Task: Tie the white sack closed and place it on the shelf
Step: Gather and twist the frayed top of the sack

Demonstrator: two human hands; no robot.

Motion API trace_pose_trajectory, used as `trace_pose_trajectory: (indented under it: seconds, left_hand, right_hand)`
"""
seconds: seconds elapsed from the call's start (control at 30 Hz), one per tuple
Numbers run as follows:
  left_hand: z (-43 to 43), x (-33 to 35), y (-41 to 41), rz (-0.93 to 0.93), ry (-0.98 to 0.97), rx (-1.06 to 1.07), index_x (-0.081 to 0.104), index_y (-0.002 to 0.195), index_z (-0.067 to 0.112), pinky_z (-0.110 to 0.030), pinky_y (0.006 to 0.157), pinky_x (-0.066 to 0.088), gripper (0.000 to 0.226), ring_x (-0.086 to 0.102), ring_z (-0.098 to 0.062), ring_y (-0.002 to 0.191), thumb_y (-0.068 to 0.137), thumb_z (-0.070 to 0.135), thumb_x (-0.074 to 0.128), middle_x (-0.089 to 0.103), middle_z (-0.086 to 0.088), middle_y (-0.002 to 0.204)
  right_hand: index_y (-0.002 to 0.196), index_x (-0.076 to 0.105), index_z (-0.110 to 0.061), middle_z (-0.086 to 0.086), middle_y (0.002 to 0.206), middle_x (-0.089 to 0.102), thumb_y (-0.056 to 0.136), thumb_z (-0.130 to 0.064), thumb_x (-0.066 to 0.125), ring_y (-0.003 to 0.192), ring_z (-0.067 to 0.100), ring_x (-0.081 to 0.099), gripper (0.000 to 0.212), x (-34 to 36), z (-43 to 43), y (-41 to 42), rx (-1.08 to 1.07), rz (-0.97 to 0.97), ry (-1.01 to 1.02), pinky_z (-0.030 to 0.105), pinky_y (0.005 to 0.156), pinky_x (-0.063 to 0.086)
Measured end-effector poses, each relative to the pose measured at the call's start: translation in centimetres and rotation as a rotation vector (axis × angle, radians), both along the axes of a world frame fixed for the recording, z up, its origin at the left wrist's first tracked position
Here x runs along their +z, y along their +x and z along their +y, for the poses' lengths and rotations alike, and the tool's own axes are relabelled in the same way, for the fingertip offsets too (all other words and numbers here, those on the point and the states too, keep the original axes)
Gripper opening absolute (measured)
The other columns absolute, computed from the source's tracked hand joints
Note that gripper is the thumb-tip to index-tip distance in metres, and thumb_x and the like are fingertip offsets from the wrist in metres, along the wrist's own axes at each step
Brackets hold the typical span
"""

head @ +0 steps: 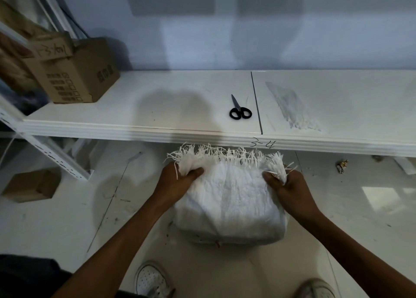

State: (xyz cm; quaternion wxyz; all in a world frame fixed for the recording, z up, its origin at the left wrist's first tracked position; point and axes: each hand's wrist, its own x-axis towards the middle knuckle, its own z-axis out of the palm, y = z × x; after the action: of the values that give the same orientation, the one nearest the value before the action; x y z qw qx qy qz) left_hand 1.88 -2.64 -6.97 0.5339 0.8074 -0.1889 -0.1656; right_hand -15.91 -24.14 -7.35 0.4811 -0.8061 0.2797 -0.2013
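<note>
A: Well, where did the white woven sack [229,198] stand, and how was it held?

B: It sat on the floor [67,219], just in front of the white metal shelf [157,108] and below its front edge. The left hand [177,180] had its fingers [195,170] closed round the left corner of the frayed mouth; the right hand [290,189] had its fingers [269,176] closed round the right corner. Both grips were tight fists on gathered cloth. The mouth between them lay stretched flat and was not yet tied.

A: What did the step in hand require?

B: By my reading, the two gathered corners needed to be brought together over the middle of the sack and crossed. Each corner should have been bunched well below the frayed fringe [225,152], since loose strands would likely pull out of a knot. Slack should have been taken up first, so the contents sat low and left enough free cloth.

A: Was the shelf ready to receive it?

B: Mostly. Black-handled scissors [240,109] lay near its middle, and a cardboard box [76,77] stood at its left end. The bare span between them appeared the safer spot.
</note>
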Motion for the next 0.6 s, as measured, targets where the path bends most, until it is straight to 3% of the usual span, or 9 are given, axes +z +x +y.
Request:
trace_pose_trajectory:
  seconds: [0.07, 0.1, 0.17, 0.2, 0.33, 0.4, 0.47, 0.53, 0.6]
  left_hand:
    - [-0.2, -0.1, -0.1, -0.006, -0.024, 0.008, 0.067, 0.106, 0.005, -0.040, 0.083, 0.056, 0.041, 0.070, -0.024, 0.088, 0.080, 0.035, 0.076, 0.073, -0.010, 0.098]
    - [-0.3, 0.1, -0.3, 0.006, -0.042, -0.002, 0.065, 0.111, 0.009, -0.029, 0.083, 0.054, 0.037, 0.068, -0.015, 0.089, 0.083, 0.031, 0.073, 0.071, -0.002, 0.100]
    - [-0.5, 0.4, -0.9, -0.015, -0.044, -0.036, 0.062, 0.119, 0.019, -0.007, 0.081, 0.047, 0.028, 0.061, 0.005, 0.092, 0.091, 0.023, 0.065, 0.066, 0.015, 0.101]
    - [-0.7, 0.3, -1.2, -0.020, -0.037, -0.044, 0.061, 0.119, 0.021, -0.003, 0.077, 0.046, 0.025, 0.060, 0.009, 0.093, 0.094, 0.022, 0.061, 0.065, 0.020, 0.100]
    - [-1.6, -0.2, -2.1, 0.024, -0.025, -0.048, 0.060, 0.115, 0.025, -0.003, 0.077, 0.043, 0.019, 0.061, -0.002, 0.101, 0.098, 0.021, 0.052, 0.063, 0.021, 0.100]
    - [-2.0, -0.4, -2.5, 0.063, -0.020, -0.073, 0.055, 0.115, 0.028, 0.001, 0.076, 0.041, 0.021, 0.058, 0.003, 0.101, 0.099, 0.016, 0.049, 0.060, 0.024, 0.103]
    - [-2.3, -0.7, -2.8, 0.109, -0.003, -0.092, 0.055, 0.113, 0.029, 0.006, 0.074, 0.039, 0.019, 0.054, 0.011, 0.094, 0.100, 0.019, 0.047, 0.059, 0.024, 0.100]
    - [-2.6, -1.0, -2.9, 0.132, 0.032, -0.086, 0.057, 0.093, 0.027, -0.004, 0.072, 0.043, 0.013, 0.056, 0.004, 0.077, 0.096, 0.034, 0.046, 0.061, 0.014, 0.085]
    - [-2.9, -1.4, -2.9, 0.151, 0.050, -0.096, 0.052, 0.082, 0.026, -0.018, 0.074, 0.044, 0.023, 0.055, -0.003, 0.074, 0.091, 0.046, 0.046, 0.058, 0.007, 0.082]
  right_hand:
    - [0.087, 0.066, -0.029, -0.017, 0.083, 0.065, 0.090, -0.014, 0.063, 0.081, 0.005, 0.063, 0.016, -0.1, 0.1, 0.2, 0.017, -0.032, -0.049, 0.020, 0.070, 0.047]
    - [0.085, 0.065, -0.031, -0.014, 0.084, 0.063, 0.090, -0.010, 0.062, 0.080, 0.006, 0.061, 0.022, -0.2, 0.2, 0.3, 0.019, -0.038, -0.090, 0.018, 0.069, 0.044]
    - [0.088, 0.069, -0.021, -0.003, 0.089, 0.061, 0.088, -0.003, 0.061, 0.083, 0.014, 0.058, 0.020, -0.4, 0.1, 0.6, 0.009, -0.028, -0.114, 0.022, 0.070, 0.041]
    - [0.092, 0.070, -0.015, -0.001, 0.091, 0.063, 0.087, 0.001, 0.061, 0.084, 0.015, 0.060, 0.019, -0.3, 0.1, 0.7, 0.010, -0.029, -0.103, 0.021, 0.070, 0.042]
    - [0.086, 0.074, -0.010, -0.004, 0.083, 0.071, 0.082, 0.001, 0.050, 0.076, -0.001, 0.064, 0.027, 0.1, 0.3, 0.7, 0.026, -0.080, -0.132, 0.004, 0.064, 0.043]
    - [0.094, 0.073, -0.011, -0.003, 0.092, 0.073, 0.081, -0.001, 0.048, 0.083, -0.008, 0.064, 0.030, 0.0, 0.6, 0.8, 0.033, -0.103, -0.100, 0.007, 0.070, 0.045]
    - [0.107, 0.067, -0.008, -0.002, 0.101, 0.070, 0.083, 0.000, 0.050, 0.095, 0.007, 0.065, 0.031, -0.3, 0.7, 1.0, 0.026, -0.105, -0.050, 0.014, 0.076, 0.047]
    - [0.116, 0.056, -0.006, -0.009, 0.099, 0.062, 0.087, 0.007, 0.051, 0.098, 0.016, 0.059, 0.032, -0.5, 0.9, 1.4, -0.021, -0.080, 0.024, 0.011, 0.076, 0.044]
    - [0.118, 0.050, -0.006, -0.015, 0.096, 0.056, 0.089, 0.009, 0.050, 0.096, 0.014, 0.056, 0.032, -0.7, 1.3, 1.7, -0.032, -0.061, 0.057, 0.004, 0.072, 0.042]
